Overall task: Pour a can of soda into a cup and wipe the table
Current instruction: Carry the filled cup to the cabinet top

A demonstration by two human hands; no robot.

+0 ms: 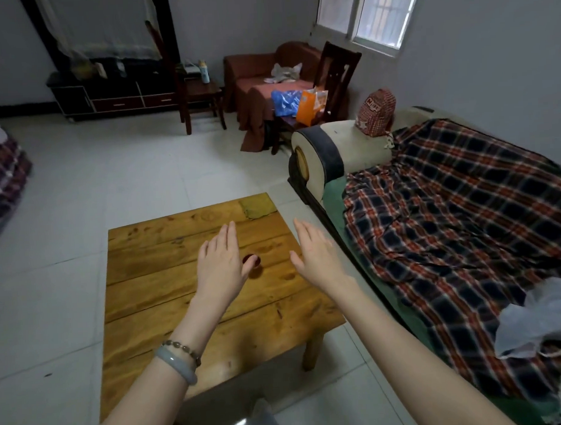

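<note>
A low wooden table (153,282) stands in front of me. Near its middle sits a small cup (255,261) holding dark liquid, partly hidden behind my left thumb. A folded olive-green cloth (257,206) lies at the table's far right corner. My left hand (222,263) hovers over the table just left of the cup, fingers straight and together, holding nothing. Just right of the cup my right hand (316,252) is held the same way, flat and empty. I see no soda can.
A sofa (328,158) covered with a plaid blanket (459,211) runs along the table's right side, with a plastic bag (544,323) on it. Wooden chairs (200,93), a covered armchair and a dark cabinet (106,91) stand at the far wall. Tiled floor surrounds the table.
</note>
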